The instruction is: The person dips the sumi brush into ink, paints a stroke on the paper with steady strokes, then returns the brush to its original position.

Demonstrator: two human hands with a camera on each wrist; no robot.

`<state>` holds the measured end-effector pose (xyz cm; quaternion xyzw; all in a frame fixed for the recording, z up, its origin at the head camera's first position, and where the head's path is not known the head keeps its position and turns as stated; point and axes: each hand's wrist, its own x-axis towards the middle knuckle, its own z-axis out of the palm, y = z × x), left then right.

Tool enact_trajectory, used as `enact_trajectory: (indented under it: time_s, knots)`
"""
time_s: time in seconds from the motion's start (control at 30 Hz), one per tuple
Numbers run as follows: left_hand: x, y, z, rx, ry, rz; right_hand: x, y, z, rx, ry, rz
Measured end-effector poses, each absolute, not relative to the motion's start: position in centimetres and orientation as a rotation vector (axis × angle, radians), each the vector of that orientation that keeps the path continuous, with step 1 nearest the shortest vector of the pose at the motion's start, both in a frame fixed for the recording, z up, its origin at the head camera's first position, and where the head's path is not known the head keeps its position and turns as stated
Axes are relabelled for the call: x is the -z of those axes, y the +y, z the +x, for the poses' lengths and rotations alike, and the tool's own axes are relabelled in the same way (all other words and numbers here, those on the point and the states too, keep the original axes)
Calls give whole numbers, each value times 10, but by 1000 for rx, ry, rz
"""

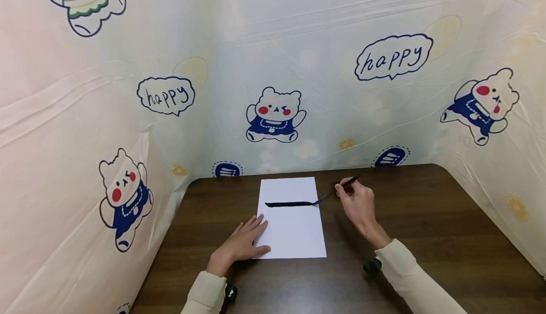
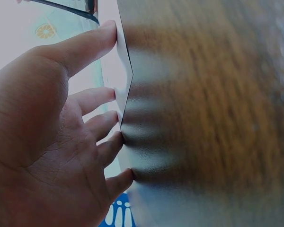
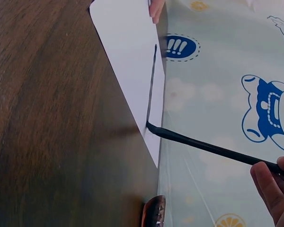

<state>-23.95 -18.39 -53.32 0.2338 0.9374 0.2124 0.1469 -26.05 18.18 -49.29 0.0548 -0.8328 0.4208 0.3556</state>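
A white sheet of paper [image 1: 294, 236] lies on the wooden table, with one thick black horizontal stroke [image 1: 287, 204] across its upper half. My left hand [image 1: 243, 243] rests on the sheet's lower left edge, fingers spread and thumb [image 2: 90, 45] on the paper. Beyond the sheet's right edge, my right hand [image 1: 358, 205] pinches a slim black calligraphy brush [image 3: 203, 147] by its handle. The brush slants down to the left, and its bent tip [image 3: 151, 127] touches the stroke's right end near the paper's edge.
A small dark glossy object [image 3: 154, 213] sits on the table near the right hand, mostly hidden behind it in the head view. Printed cloth [image 1: 324, 105] with bears and lemon slices hangs round the back and sides of the brown table [image 1: 426, 228].
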Motion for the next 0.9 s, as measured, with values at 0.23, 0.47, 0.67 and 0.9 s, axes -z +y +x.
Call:
enact_trajectory:
  time_s: [0.23, 0.47, 0.67, 0.9]
  knots:
    - [534, -184, -240, -612, 2699, 674, 490, 184, -258, -1083, -2153, 141]
    - [533, -184, -239, -619, 2700, 674, 488, 186, -256, -1073, -2156, 127]
    - [533, -184, -239, -617, 2699, 674, 484, 187, -254, -1067, -2146, 132]
    - [533, -184, -238, -607, 2702, 670, 480, 189, -252, -1067, -2134, 140]
